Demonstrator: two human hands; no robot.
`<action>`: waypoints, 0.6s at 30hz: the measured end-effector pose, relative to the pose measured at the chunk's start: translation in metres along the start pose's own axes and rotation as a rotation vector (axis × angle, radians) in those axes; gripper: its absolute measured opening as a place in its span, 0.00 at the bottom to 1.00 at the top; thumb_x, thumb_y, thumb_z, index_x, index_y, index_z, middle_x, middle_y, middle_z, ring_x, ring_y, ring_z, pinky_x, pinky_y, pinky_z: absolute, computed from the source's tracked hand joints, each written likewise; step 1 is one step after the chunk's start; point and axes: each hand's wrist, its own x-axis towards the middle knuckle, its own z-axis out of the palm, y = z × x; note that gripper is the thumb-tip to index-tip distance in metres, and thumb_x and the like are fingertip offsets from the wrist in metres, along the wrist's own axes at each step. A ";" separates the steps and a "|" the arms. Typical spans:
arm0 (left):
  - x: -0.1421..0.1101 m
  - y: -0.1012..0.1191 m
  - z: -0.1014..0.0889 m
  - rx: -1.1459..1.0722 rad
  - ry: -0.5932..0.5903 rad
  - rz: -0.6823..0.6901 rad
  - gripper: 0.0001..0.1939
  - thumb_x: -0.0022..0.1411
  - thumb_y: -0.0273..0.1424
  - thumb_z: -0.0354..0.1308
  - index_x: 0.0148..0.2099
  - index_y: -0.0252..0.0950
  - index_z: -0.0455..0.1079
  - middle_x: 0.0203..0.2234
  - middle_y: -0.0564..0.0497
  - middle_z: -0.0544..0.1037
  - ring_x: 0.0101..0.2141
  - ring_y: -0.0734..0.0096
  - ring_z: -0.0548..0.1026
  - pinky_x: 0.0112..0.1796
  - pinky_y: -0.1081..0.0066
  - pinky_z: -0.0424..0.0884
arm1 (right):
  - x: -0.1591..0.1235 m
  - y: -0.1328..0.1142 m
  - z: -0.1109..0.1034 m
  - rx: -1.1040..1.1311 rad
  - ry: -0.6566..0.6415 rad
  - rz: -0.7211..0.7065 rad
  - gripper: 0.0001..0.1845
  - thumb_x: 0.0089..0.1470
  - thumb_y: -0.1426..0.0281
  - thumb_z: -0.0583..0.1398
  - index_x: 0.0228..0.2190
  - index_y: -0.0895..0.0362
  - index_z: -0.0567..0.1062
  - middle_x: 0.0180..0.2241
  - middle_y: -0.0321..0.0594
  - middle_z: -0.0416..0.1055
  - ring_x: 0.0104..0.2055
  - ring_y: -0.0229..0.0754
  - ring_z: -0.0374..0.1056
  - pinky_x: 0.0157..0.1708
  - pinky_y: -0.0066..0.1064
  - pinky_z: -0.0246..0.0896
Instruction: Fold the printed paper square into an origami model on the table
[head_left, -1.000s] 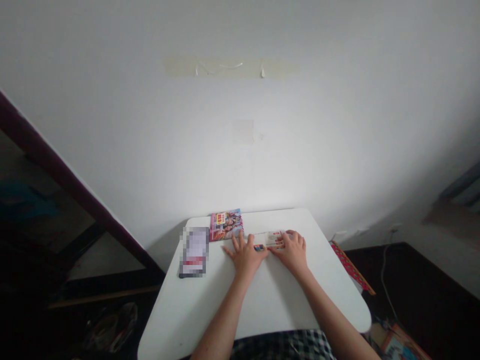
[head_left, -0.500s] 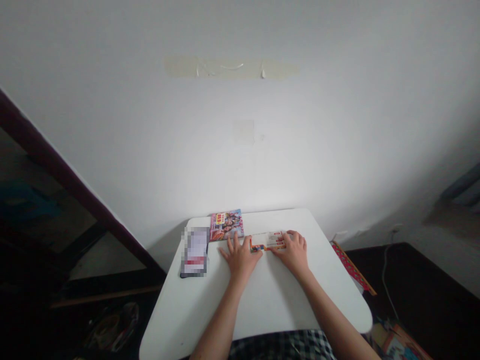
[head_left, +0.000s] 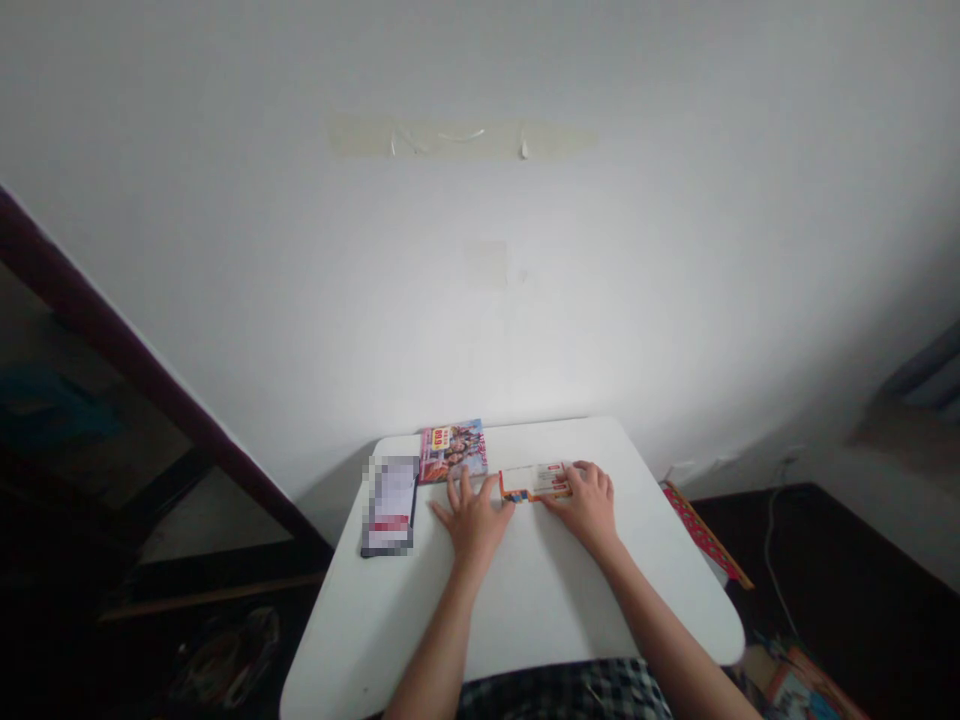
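Note:
A small folded leaflet (head_left: 534,481), mostly white with an orange and blue lower edge, lies flat on the white table (head_left: 525,600). My right hand (head_left: 589,505) grips its right end, thumb along the near edge and fingers bent over the far corner, covering that end. At the leaflet's left end is my left hand (head_left: 475,520), fingers spread and low over the tabletop. Its fingertips come close to the lower edge of a colourful printed flyer (head_left: 453,450) with a yellow label; whether they touch it I cannot tell.
A phone (head_left: 390,505), its screen blurred out, lies on the table's left side. The wall (head_left: 487,350) stands right behind the table. A dark red frame (head_left: 150,350) leans at left; a white cable (head_left: 771,550) hangs at right.
My left hand has slid a little to the left, off the leaflet's left end, so more of that end shows. The right hand and the leaflet stay in place.

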 end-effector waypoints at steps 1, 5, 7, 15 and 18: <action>0.000 -0.001 0.001 -0.002 0.006 -0.001 0.25 0.57 0.48 0.61 0.57 0.56 0.71 0.69 0.46 0.55 0.69 0.43 0.46 0.60 0.28 0.39 | 0.000 0.000 0.000 0.002 0.006 -0.003 0.26 0.47 0.50 0.67 0.44 0.50 0.75 0.53 0.46 0.64 0.55 0.53 0.58 0.59 0.45 0.48; 0.002 -0.004 0.005 -0.008 0.017 0.003 0.25 0.57 0.48 0.61 0.57 0.56 0.71 0.69 0.47 0.55 0.69 0.43 0.46 0.60 0.29 0.40 | -0.001 0.000 0.000 0.005 0.019 0.000 0.26 0.46 0.50 0.67 0.43 0.50 0.76 0.53 0.46 0.64 0.55 0.53 0.58 0.59 0.45 0.48; 0.002 -0.005 0.005 -0.009 0.010 0.001 0.25 0.57 0.47 0.61 0.57 0.57 0.70 0.69 0.47 0.55 0.69 0.43 0.46 0.60 0.29 0.39 | 0.000 -0.001 0.000 0.008 0.009 0.006 0.25 0.46 0.49 0.66 0.43 0.50 0.76 0.53 0.46 0.64 0.55 0.54 0.58 0.59 0.46 0.48; 0.002 -0.003 0.001 -0.010 -0.017 -0.012 0.26 0.57 0.46 0.61 0.58 0.58 0.69 0.69 0.47 0.55 0.69 0.45 0.45 0.61 0.30 0.40 | 0.000 -0.002 0.000 0.012 0.018 -0.001 0.24 0.47 0.49 0.66 0.42 0.50 0.75 0.54 0.46 0.64 0.55 0.53 0.59 0.60 0.47 0.47; 0.003 -0.003 0.001 -0.011 -0.014 -0.007 0.25 0.57 0.46 0.61 0.58 0.58 0.69 0.69 0.47 0.56 0.69 0.45 0.47 0.61 0.30 0.41 | 0.000 -0.001 0.001 0.010 0.031 -0.004 0.24 0.47 0.49 0.66 0.41 0.50 0.75 0.53 0.45 0.64 0.55 0.53 0.59 0.60 0.47 0.47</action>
